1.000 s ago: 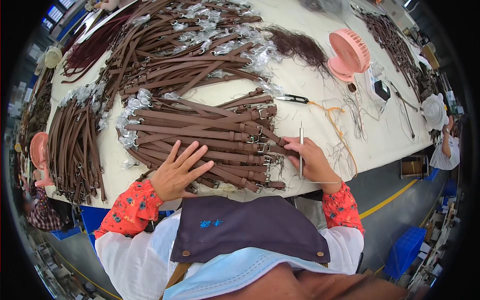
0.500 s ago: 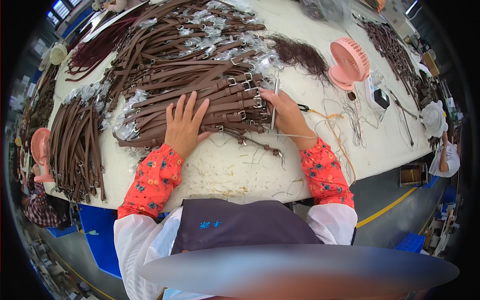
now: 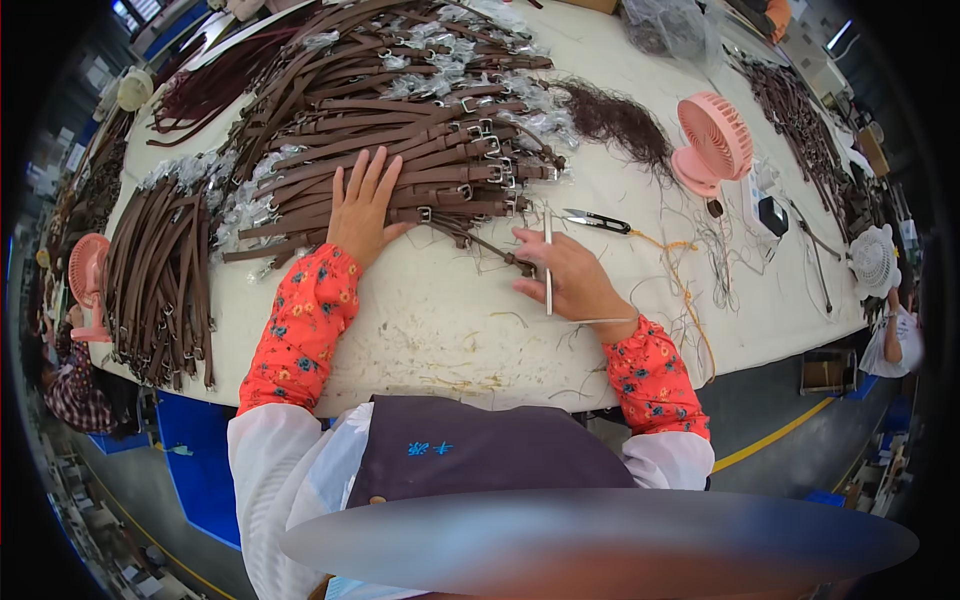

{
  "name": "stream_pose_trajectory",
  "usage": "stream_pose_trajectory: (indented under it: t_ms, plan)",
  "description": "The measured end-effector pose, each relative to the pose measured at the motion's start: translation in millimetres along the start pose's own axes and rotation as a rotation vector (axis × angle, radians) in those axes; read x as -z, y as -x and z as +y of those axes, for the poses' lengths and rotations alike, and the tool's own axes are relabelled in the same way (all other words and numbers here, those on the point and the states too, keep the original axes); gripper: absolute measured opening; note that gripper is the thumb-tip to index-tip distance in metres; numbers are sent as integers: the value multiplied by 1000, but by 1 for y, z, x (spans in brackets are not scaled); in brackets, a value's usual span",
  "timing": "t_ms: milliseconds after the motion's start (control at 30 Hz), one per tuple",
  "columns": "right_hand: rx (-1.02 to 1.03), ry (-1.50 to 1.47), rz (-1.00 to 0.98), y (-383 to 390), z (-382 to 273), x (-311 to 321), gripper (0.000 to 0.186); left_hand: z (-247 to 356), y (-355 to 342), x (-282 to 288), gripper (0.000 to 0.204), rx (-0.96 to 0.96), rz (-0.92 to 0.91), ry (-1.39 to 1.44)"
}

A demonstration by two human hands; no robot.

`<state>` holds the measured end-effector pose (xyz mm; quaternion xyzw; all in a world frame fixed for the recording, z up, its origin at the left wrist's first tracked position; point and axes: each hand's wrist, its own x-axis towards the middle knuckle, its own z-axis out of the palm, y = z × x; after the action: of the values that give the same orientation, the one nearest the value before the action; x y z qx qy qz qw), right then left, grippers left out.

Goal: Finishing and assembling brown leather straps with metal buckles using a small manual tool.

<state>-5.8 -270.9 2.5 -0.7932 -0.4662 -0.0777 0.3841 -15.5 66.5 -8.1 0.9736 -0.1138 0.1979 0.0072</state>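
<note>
My left hand (image 3: 362,212) lies flat on a bundle of brown buckled straps (image 3: 430,165), fingers stretched and slightly apart. These straps lie side by side, their silver buckles toward the right and some clear plastic wrap at the left ends. In my right hand (image 3: 582,282) is a slim silver pen-like rod (image 3: 548,300), held upright across the fingers. The right fingertips are beside the end of a thin brown strap (image 3: 490,245) that sticks out from the bundle's near edge; whether they touch it I cannot tell.
Black-handled thread snips (image 3: 600,221) on an orange cord lie right of the bundle. Farther right are a pink fan (image 3: 715,140) and loose threads. Another strap pile (image 3: 160,280) rests at left, with a tangle of dark threads (image 3: 615,115) behind. Other people sit at both sides.
My right hand has drawn back toward me from the buckle ends, still with the rod. The snips now show fully. My left hand stays on the straps.
</note>
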Motion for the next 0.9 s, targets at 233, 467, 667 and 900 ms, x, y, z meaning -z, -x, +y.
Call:
stream_pose_trajectory:
  t_ms: [233, 467, 667, 900]
  plan:
    - [34, 273, -7, 8, 8, -8, 32, 25, 36, 22, 52, -249, 62, 173]
    - [-51, 144, 272, -9, 5, -7, 25, 71, 66, 39, 51, -423, -120, 351]
    - [105, 169, 140, -30, -7, -12, 27, 77, 28, 14, 51, -439, -268, 391]
    - [118, 58, 121, -22, -10, -17, 27, 79, 9, 3, 40, -342, -104, 593]
